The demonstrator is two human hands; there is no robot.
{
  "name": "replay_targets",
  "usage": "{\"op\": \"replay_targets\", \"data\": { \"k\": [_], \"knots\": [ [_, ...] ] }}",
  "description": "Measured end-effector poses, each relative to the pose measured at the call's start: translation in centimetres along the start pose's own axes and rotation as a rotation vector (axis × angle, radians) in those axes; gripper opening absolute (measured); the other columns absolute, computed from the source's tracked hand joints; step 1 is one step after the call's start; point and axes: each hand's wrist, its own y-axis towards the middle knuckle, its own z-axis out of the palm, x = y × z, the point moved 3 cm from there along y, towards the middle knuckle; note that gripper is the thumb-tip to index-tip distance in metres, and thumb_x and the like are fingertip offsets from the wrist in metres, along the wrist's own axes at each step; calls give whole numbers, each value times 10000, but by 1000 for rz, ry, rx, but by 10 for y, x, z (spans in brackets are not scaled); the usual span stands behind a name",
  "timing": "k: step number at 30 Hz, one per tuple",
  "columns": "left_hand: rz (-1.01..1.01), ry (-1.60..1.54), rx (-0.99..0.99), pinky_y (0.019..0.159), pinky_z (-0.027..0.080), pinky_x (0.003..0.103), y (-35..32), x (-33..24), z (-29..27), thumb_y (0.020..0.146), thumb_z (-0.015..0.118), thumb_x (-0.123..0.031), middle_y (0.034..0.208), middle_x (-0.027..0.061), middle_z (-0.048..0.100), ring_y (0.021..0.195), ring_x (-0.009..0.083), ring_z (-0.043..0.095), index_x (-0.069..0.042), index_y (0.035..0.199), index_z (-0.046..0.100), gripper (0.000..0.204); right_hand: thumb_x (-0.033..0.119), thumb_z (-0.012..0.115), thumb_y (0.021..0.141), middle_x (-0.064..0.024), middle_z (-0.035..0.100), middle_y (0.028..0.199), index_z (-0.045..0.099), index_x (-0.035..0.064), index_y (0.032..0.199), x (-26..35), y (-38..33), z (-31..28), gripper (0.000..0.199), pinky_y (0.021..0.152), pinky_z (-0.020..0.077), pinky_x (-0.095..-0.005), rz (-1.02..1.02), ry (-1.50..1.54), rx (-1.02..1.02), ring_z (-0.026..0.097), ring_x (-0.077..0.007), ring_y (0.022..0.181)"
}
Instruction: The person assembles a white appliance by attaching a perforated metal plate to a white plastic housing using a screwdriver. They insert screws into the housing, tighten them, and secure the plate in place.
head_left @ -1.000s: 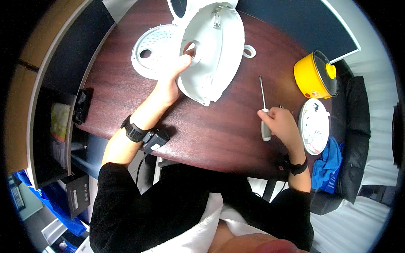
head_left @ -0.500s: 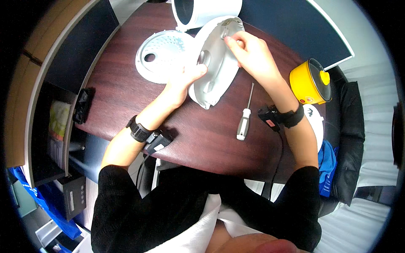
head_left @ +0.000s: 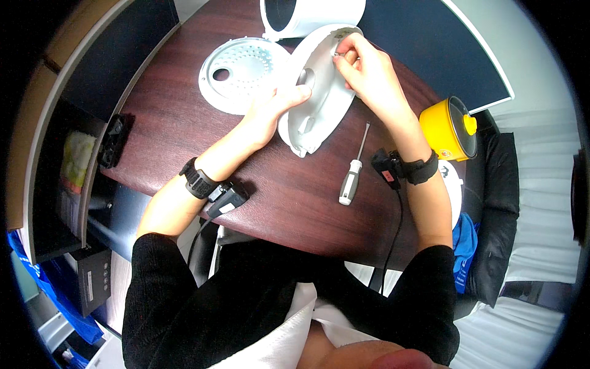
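White cooker lid [head_left: 319, 92] stands tilted on its edge on the dark wooden surface [head_left: 184, 129], just in front of the white cooker body [head_left: 310, 15]. We brace it with our left hand [head_left: 276, 107], fingers curled around its near rim. Our right hand [head_left: 362, 67] has left the screwdriver [head_left: 353, 172] and come up to the top edge of the lid, fingertips pressed together, pinching a small part there that is too small to tell. So the work has passed from tool to fingers. The screwdriver now lies free on the surface, near the lid's lower right. Left of the lid rests the perforated inner plate [head_left: 239, 74]; well to its right sits a yellow pot [head_left: 448, 129].
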Motion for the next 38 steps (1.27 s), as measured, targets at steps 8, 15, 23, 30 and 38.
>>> {"op": "replay_targets", "data": {
  "k": [8,15,23,30,38],
  "knots": [
    [-135,-1,31,977,385,386,-1,9,-5,801,561,-440,1299,186,435,1168,249,457,49,1353,324,774,125,596,810,-41,492,624,542,44,916,1,-4,-10,144,560,427,-264,-105,-199,38,493,-124,570],
    [-89,-95,33,808,451,273,-2,8,6,811,588,-386,1025,93,564,948,156,547,27,1226,449,601,144,578,779,-96,555,695,548,74,914,0,-17,-19,155,584,475,-359,-241,-315,17,596,-255,616],
    [-249,-280,-37,901,476,397,0,4,7,803,517,-535,1190,203,496,1104,273,522,46,1288,365,773,122,573,746,-114,581,762,548,75,905,1,-24,-29,168,600,486,-369,-382,-445,23,608,-295,671],
    [-424,-349,-42,917,467,439,2,15,-1,776,509,-599,1235,249,465,1125,319,509,52,1329,296,881,103,566,738,-131,572,759,545,55,901,2,-30,-37,172,628,475,-373,-270,-317,138,598,-302,707],
    [-355,-229,-4,926,458,449,3,16,-2,764,492,-641,1326,287,379,1183,345,463,30,1387,209,958,115,593,747,-115,569,739,534,56,905,0,-46,-47,179,651,485,-335,-117,-317,92,605,-272,699]
  ]
}}
